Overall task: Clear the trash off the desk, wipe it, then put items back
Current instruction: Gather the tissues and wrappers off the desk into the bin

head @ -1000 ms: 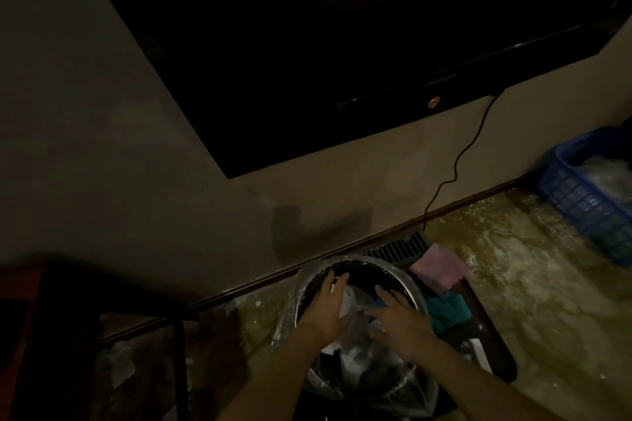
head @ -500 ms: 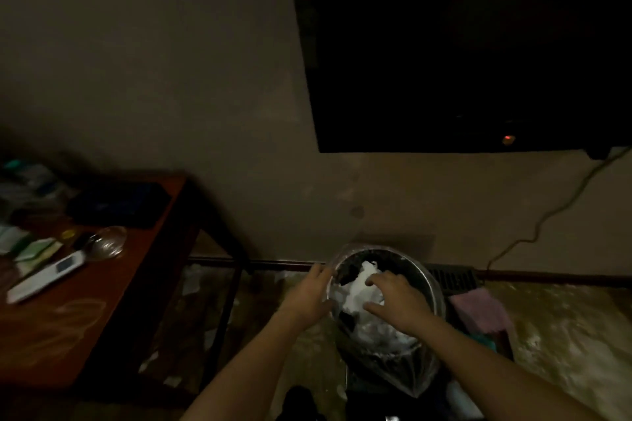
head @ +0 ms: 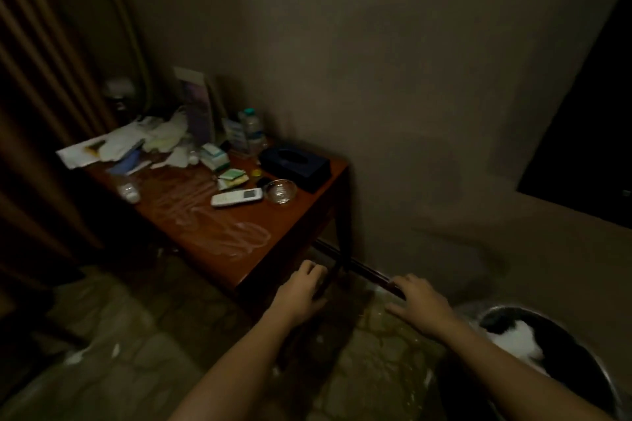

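Observation:
A reddish wooden desk [head: 239,249] stands in the corner at left centre. Crumpled white papers [head: 136,143] pile at its far left. A white remote [head: 236,197], a glass ashtray [head: 281,191], a dark tissue box [head: 295,166], small packets [head: 232,178] and a water bottle [head: 253,133] sit further right. The round trash bin [head: 561,352] at bottom right holds white trash. My left hand [head: 302,290] hovers empty near the desk's front corner, fingers loosely curled. My right hand [head: 415,299] is empty with fingers spread, between desk and bin.
A brown curtain [head: 37,113] hangs along the left. A dark screen [head: 588,147] is mounted on the wall at right. A tipped plastic bottle [head: 128,190] lies on the desk's left edge. Bits of white litter [head: 73,357] dot the stone floor.
Both hands have left the bin and its trash and now hang empty in the air. My view has swung left, bringing the desk into full sight and pushing the bin to the lower right.

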Available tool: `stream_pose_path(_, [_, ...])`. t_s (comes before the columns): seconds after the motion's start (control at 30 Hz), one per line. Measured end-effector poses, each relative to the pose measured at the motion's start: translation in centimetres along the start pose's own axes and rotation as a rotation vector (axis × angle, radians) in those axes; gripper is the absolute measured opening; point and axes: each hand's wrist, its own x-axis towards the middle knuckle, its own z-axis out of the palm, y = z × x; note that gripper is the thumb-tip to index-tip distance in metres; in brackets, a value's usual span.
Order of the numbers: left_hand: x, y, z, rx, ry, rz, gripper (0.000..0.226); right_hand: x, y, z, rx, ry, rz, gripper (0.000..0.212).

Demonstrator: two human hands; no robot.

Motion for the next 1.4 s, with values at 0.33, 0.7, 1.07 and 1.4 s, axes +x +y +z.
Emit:
stream_pose_path(0.33, [-9.2, -23.0, -8.5, 0.018, 0.168, -0.246, 0.056, 10.2, -24.1, 7.4, -0.008, -0.039, -0.117, 0.053])
stream_pose_path(0.7, [-13.6, -40.4, -15.2, -0.038, 0.26, -0.499, 0.056, 20.3, -40.0, 10.3, 0.017, -0.166, -0.274, 0.051])
stream_pose_path(1.07, [-10.5, -51.8, -24.2, -0.031, 0.319, -0.706, 0.058, 36.6, -54.4, 10.9, -0.003, -0.272, -0.371, 0.05])
stream_pose_path(1.4, [-10.6, -66.0, -27.5, -0.059, 0.281, -0.793, 0.057, 47.7, -70.1, 16.3, 0.169, -0.187, -0.309, 0.064])
